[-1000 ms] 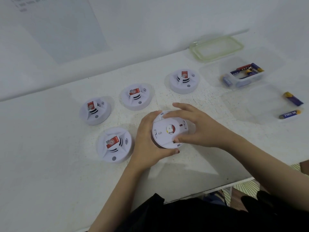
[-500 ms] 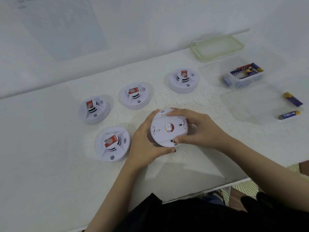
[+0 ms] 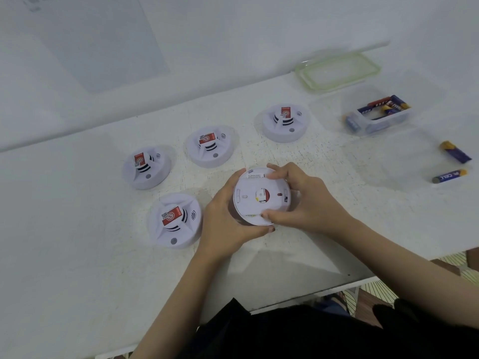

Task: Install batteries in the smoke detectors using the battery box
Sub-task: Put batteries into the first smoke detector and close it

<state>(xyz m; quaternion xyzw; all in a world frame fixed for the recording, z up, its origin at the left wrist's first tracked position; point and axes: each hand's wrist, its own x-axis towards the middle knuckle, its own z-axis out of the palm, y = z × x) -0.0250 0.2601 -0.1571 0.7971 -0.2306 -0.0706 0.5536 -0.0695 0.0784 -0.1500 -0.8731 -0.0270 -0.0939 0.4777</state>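
we hold smoke detector (image 3: 259,195) back side up, tilted toward us, between both hands, over white table (image 3: 77,255) near front edge. left hand (image 3: 223,221) cups left rim, fingers curled under. right hand (image 3: 305,203) grips right rim, thumb on near edge, fingers over far edge. four other detectors (image 3: 176,220) sit face up, left and behind. open battery box (image 3: 378,123) well apart at right; two loose batteries (image 3: 449,176) near it; box lid (image 3: 337,71) behind.

Both hands (image 3: 225,216) (image 3: 308,203) grip one upturned smoke detector (image 3: 256,196).
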